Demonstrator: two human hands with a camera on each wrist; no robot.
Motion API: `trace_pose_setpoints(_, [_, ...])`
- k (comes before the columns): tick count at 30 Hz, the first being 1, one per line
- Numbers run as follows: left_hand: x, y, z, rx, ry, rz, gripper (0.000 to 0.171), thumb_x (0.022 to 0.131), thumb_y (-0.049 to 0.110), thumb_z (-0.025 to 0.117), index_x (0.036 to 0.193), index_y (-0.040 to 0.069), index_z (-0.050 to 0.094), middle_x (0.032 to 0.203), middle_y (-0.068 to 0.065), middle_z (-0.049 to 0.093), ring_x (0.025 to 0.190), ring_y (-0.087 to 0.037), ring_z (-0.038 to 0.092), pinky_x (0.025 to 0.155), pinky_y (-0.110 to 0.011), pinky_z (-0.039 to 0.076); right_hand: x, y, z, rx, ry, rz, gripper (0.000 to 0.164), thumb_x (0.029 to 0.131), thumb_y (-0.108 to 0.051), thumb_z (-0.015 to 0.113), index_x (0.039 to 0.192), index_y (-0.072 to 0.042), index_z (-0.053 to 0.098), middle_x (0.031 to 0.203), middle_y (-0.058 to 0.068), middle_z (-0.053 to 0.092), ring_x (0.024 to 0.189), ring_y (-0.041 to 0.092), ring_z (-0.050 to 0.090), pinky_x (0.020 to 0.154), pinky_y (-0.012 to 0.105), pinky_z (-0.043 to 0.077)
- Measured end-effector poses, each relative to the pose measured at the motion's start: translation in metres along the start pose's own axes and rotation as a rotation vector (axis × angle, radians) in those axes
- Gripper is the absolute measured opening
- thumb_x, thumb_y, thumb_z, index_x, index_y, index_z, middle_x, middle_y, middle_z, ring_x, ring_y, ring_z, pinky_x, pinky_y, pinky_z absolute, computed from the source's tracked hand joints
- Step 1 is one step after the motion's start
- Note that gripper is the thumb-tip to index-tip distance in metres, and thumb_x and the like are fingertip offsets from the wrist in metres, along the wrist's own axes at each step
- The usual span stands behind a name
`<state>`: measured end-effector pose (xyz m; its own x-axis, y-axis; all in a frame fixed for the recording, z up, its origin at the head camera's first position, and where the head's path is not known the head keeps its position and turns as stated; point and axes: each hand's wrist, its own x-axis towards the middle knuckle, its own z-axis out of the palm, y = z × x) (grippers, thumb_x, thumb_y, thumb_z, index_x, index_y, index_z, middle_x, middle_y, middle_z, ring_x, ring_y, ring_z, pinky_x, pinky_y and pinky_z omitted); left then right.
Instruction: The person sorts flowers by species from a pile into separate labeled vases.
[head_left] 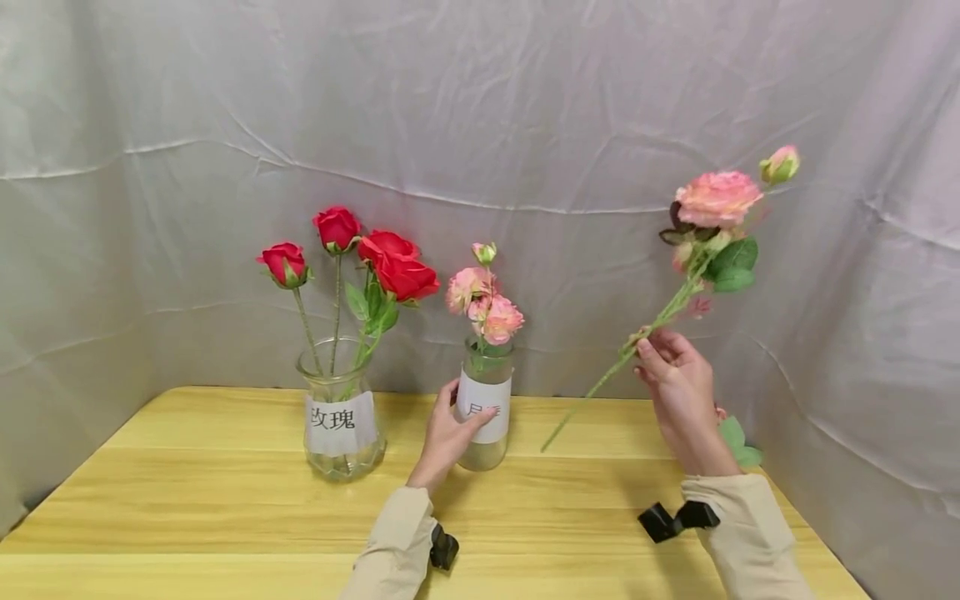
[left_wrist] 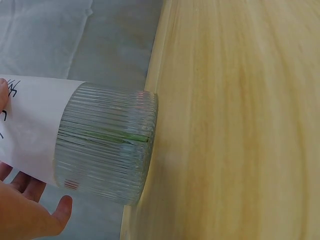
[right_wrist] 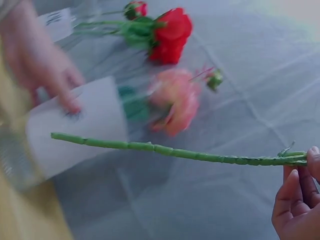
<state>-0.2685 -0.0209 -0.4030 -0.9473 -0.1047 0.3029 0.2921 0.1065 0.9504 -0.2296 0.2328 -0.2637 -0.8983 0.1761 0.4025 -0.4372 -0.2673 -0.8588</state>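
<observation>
My right hand (head_left: 678, 387) pinches the green stem (right_wrist: 192, 154) of a pink artificial flower (head_left: 718, 200) between thumb and fingers. The flower slants in the air, its bloom and a bud up to the right, the bare stem end down to the left. With thumb across the paper label and fingers round the side, my left hand (head_left: 450, 433) grips a ribbed glass vase (head_left: 483, 456) that stands upright on the table. Pink blooms (head_left: 498, 319) with a small bud rise from this vase; a green stem (left_wrist: 120, 136) shows through its glass near the base.
To the left a wider glass vase (head_left: 343, 465), also with a label in Chinese characters, holds several red roses (head_left: 401, 271). Green leaves (head_left: 738, 442) lie on the wooden table (head_left: 187, 492) behind my right wrist. A grey cloth (head_left: 555, 108) hangs behind the table and along its sides.
</observation>
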Motion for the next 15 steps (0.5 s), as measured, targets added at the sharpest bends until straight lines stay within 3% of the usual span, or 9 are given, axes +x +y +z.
trace_pose_setpoints(6, [0.001, 0.001, 0.0, 0.005, 0.007, 0.003, 0.073, 0.081, 0.022, 0.078, 0.14, 0.0, 0.04, 0.138, -0.022, 0.046, 0.127, -0.038, 0.042, 0.104, -0.053, 0.033, 0.014, -0.016, 0.027, 0.045, 0.039, -0.047, 0.011, 0.092, 0.0, 0.061, 0.093, -0.01, 0.065, 0.088, 0.0, 0.067, 0.077, 0.01, 0.059, 0.061, 0.017, 0.047])
trace_pose_setpoints(15, [0.0, 0.001, 0.001, 0.011, 0.0, 0.009, 0.071, 0.082, 0.021, 0.078, 0.139, 0.0, 0.041, 0.137, -0.022, 0.046, 0.126, -0.037, 0.042, 0.104, -0.052, 0.033, 0.026, -0.033, 0.047, 0.125, 0.111, -0.007, 0.016, 0.092, 0.0, 0.061, 0.108, 0.0, 0.059, 0.093, 0.005, 0.066, 0.078, 0.012, 0.062, 0.058, 0.017, 0.048])
